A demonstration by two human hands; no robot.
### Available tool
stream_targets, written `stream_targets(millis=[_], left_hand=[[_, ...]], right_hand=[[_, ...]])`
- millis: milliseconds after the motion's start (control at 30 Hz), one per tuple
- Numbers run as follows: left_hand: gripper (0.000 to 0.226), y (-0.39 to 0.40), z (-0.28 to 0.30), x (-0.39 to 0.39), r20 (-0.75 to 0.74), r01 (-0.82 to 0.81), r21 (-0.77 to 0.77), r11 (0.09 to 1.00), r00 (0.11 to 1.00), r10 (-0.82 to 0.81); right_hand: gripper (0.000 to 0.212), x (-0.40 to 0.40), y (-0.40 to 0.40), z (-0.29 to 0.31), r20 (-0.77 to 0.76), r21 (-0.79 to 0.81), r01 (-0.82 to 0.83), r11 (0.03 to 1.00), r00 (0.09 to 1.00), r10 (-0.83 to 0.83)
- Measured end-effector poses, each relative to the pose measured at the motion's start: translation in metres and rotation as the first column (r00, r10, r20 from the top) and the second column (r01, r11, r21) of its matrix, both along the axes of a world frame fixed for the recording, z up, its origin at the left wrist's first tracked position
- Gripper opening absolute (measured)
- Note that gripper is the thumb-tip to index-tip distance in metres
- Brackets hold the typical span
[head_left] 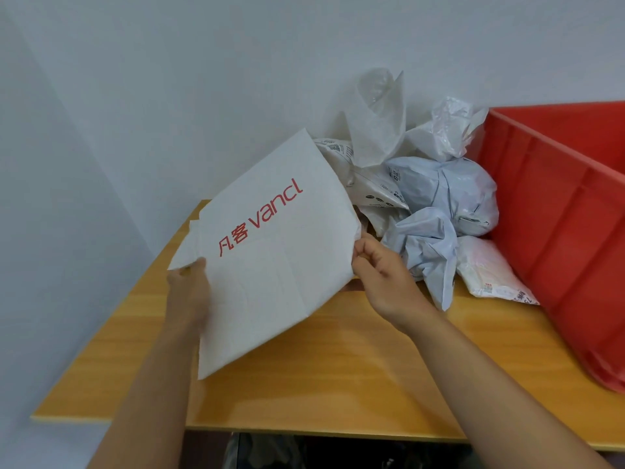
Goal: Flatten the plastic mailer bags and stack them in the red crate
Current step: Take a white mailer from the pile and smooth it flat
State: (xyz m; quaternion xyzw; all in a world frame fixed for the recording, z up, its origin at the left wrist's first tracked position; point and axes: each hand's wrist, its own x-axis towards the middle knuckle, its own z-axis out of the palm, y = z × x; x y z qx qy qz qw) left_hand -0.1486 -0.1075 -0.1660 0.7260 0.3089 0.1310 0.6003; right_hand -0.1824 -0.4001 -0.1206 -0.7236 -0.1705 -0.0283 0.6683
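Observation:
A white mailer bag (270,252) with red "vancl" lettering is held up above the wooden table (338,374), spread nearly flat and tilted. My left hand (189,286) pinches its left edge, thumb on the front. My right hand (378,265) grips its right edge with curled fingers. Behind it lies a pile of crumpled mailer bags (436,204), white and pale grey, several with printed labels. The red crate (558,211) stands at the right; only its outer wall and rim show, its inside is hidden.
White walls meet in a corner close behind the table. The table's front edge runs along the bottom of the view, with dark space below it. A small white bag (490,269) lies against the crate's wall.

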Motion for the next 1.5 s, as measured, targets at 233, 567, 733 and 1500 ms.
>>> stream_targets(millis=[233, 567, 733, 1500], left_hand=[[0.043, -0.003, -0.011, 0.0, 0.06, -0.062, 0.118, 0.991, 0.997, 0.055], [0.043, -0.002, -0.002, 0.007, 0.138, -0.016, 0.286, 0.958, 0.99, -0.024], [0.035, -0.012, 0.012, -0.002, 0.35, -0.113, 0.172, 0.979, 0.936, 0.047], [0.017, -0.023, 0.165, -0.113, -0.23, 0.358, 0.932, 0.065, 0.72, -0.655]], right_hand=[[0.015, -0.003, 0.0, -0.003, 0.094, -0.093, -0.107, 0.99, 0.989, 0.116], [0.028, -0.003, -0.047, -0.01, -0.21, 0.021, -0.052, 0.998, 0.976, 0.055], [0.006, -0.002, -0.046, -0.013, -0.316, -0.047, -0.005, 0.999, 0.949, -0.01], [0.043, 0.033, -0.052, 0.027, -0.527, 0.515, 0.59, 0.622, 0.79, -0.313]])
